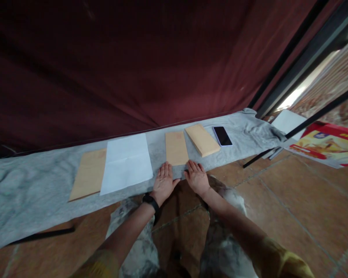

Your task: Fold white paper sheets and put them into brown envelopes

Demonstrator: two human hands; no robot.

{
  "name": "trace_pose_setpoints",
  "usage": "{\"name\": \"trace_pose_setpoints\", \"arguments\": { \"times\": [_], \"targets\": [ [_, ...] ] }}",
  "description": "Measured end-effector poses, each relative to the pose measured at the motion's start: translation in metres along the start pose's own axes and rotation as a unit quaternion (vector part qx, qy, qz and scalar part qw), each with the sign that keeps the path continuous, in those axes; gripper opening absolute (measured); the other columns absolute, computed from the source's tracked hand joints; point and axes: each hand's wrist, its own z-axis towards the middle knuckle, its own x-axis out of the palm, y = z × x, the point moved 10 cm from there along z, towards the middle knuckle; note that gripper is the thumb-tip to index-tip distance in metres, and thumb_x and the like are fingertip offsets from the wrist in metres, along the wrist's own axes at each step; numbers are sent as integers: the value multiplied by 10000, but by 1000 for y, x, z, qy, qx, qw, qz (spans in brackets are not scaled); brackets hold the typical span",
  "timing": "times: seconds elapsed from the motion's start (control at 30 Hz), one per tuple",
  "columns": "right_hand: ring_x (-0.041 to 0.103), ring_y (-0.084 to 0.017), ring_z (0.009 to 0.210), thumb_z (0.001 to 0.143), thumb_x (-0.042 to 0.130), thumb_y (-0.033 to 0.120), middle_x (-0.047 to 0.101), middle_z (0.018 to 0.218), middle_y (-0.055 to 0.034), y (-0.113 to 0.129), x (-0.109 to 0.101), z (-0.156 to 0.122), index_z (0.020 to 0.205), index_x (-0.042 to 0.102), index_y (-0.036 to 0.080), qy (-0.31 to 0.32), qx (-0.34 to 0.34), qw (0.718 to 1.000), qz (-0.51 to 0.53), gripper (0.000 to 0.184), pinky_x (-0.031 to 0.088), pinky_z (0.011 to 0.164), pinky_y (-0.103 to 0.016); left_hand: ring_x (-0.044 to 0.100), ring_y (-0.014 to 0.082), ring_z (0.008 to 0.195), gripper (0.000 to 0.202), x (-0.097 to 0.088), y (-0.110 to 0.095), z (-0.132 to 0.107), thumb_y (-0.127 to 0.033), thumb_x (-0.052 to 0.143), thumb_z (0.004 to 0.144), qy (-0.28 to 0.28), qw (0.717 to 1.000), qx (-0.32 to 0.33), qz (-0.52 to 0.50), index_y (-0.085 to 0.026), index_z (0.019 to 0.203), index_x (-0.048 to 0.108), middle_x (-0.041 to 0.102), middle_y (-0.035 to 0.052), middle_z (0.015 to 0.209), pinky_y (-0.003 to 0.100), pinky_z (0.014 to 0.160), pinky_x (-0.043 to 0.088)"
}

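My left hand (164, 181) lies flat and open on the grey cloth (29, 185), fingers stretched out, a black watch on its wrist. My right hand (196, 177) lies flat and open beside it. Both rest just below a brown envelope (176, 147), fingertips at its near edge, holding nothing. A second brown envelope stack (202, 139) sits to the right, then a black phone (222, 136). A white sheet of paper (127, 161) lies to the left, partly overlapping another brown envelope (88, 174).
The cloth is spread on a brown tiled floor (292, 200) against a dark red curtain (133, 65). Black metal bars (295, 129) cross at the right, near a white sheet (287, 120) and a red and yellow printed poster (327, 146). My knees show below.
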Motion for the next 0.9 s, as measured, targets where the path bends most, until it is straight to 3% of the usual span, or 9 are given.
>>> {"name": "trace_pose_setpoints", "arguments": {
  "times": [0.33, 0.63, 0.9],
  "targets": [
    [528, -309, 1313, 1016, 474, 315, 568, 1442, -187, 1, 2, 0, 1388, 558, 74, -3, 27, 1000, -13, 452, 346, 1128, -474, 511, 379, 1345, 707, -7, -2, 14, -517, 452, 986, 41, 999, -17, 6, 54, 1397, 509, 510, 319, 1444, 448, 1091, 404],
    [584, -291, 1248, 1011, 463, 292, 605, 1403, -172, -3, -4, 10, 1341, 595, 102, 30, 18, 999, -11, 403, 411, 1081, -442, 498, 379, 1352, 693, -8, -3, 10, -481, 470, 984, 37, 999, -25, -11, 67, 1408, 494, 504, 332, 1442, 449, 1093, 390],
    [467, -247, 1398, 1046, 372, 331, 548, 1478, -124, 35, 12, 20, 1427, 553, 165, 45, -126, 983, 123, 453, 376, 1172, -479, 478, 378, 1367, 614, -5, -5, 9, -341, 433, 967, 28, 998, -42, -41, 57, 1434, 460, 480, 317, 1471, 481, 1104, 371]
  ]
}}
